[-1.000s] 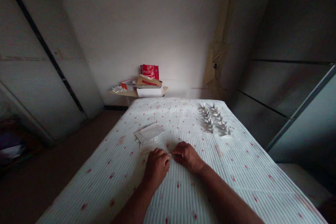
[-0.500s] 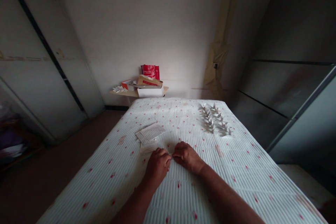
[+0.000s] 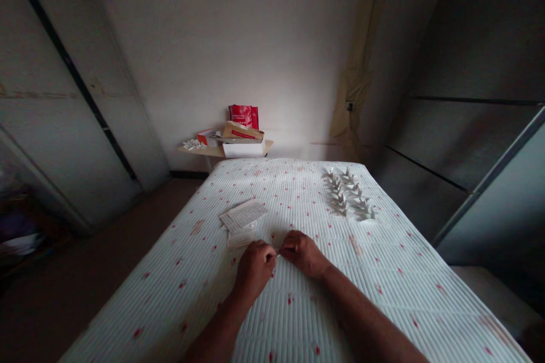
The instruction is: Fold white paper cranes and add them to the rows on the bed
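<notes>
Near the middle of the quilted cover [image 3: 298, 306], my left hand [image 3: 255, 264] and my right hand [image 3: 303, 252] pinch a small piece of paper [image 3: 277, 252] between their fingertips. Most of that piece is hidden by the fingers. Just beyond my left hand lie printed paper sheets [image 3: 244, 215], overlapping one another. Farther off to the right, several folded paper figures [image 3: 338, 195] with pointed tips stand in two rows.
Past the far edge of the bed, a small table [image 3: 213, 151] carries a white box [image 3: 243, 150], a red bag [image 3: 242, 116], cardboard and a pile of white folded pieces [image 3: 193, 144]. Cabinets stand on both sides.
The fingers of both hands have shifted slightly around the small paper, and a little more of it shows between them. The sheets and folded figures have not moved.
</notes>
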A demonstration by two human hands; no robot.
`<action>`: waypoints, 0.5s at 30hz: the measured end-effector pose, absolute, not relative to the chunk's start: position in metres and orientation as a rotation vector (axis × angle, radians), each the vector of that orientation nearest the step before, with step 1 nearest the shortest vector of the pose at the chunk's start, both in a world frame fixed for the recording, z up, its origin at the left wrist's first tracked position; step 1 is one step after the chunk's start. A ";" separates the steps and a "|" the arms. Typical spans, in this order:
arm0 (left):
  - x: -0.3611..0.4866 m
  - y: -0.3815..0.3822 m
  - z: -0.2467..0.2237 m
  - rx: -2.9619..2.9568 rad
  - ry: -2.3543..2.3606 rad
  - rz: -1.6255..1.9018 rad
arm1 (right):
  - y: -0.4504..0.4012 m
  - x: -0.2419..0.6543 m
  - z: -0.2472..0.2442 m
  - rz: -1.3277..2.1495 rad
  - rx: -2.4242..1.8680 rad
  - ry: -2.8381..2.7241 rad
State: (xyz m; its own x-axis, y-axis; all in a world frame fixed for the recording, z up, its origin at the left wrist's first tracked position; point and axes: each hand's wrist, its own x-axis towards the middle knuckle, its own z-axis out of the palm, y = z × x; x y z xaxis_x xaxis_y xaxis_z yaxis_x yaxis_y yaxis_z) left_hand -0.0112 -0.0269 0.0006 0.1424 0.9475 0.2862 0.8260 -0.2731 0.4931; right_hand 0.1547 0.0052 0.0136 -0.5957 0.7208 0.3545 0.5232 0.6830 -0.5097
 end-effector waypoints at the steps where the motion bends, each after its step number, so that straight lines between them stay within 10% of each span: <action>1: -0.011 -0.026 0.001 2.193 1.755 0.805 | 0.005 0.154 0.013 0.520 -0.986 -2.317; 15: -0.004 -0.026 0.010 2.113 1.942 0.607 | 0.005 0.148 0.012 0.499 -1.117 -2.327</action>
